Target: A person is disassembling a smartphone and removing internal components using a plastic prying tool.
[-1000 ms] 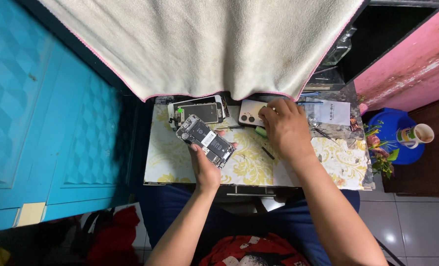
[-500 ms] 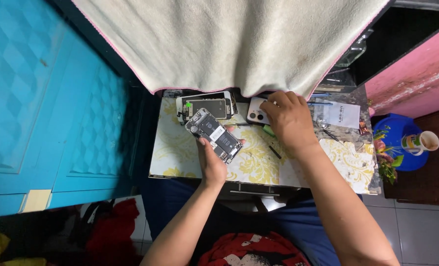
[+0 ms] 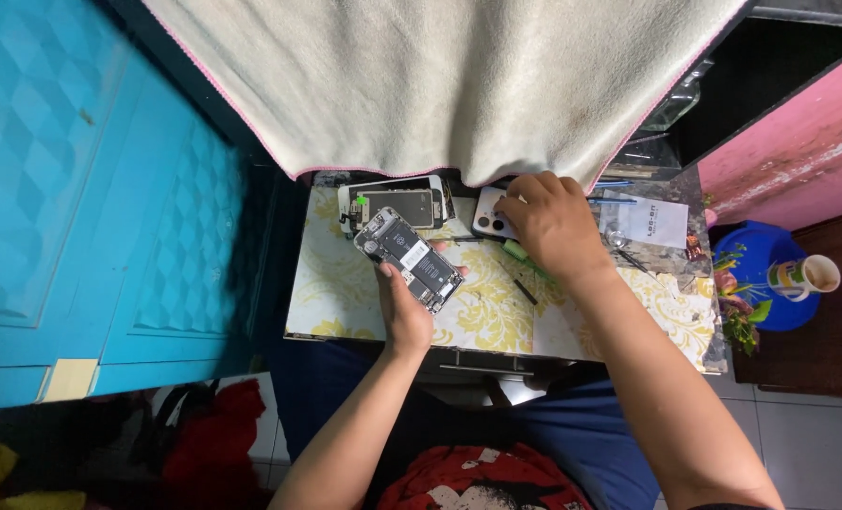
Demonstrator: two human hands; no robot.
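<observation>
Head view looks straight down on a small bench (image 3: 345, 302) with a yellow floral cover, and both bare hands work over it. At the bench's ten o'clock, the left hand (image 3: 404, 307) holds an opened phone body (image 3: 408, 260), its circuit parts and black battery facing up, tilted so its long side runs from ten o'clock to four o'clock; the grip is clamped on the lower end of that body, thumb on one edge, fingers under the other. Just beyond it, toward twelve o'clock, a detached screen panel (image 3: 393, 203) with a white frame lies flat on the bench, touching or nearly touching the phone body's top corner.

The right hand (image 3: 553, 222) rests knuckles-up at the bench's one o'clock, fingers curled down onto the surface near a white phone back (image 3: 489, 217) with camera lenses, which lies just at the fingertips' nine o'clock side. Whether that grip is closed on anything I cannot tell, since the palm hides it. A green-handled tool (image 3: 518, 253) pokes out beneath the hand at six o'clock, and a small dark tool (image 3: 525, 291) lies near it.

A white paper slip (image 3: 655, 222) sits at the bench's three o'clock. A cream towel (image 3: 440, 76) hangs over the far edge. A blue stool (image 3: 766, 283) carrying a cup (image 3: 806, 276) stands beyond the right edge.
</observation>
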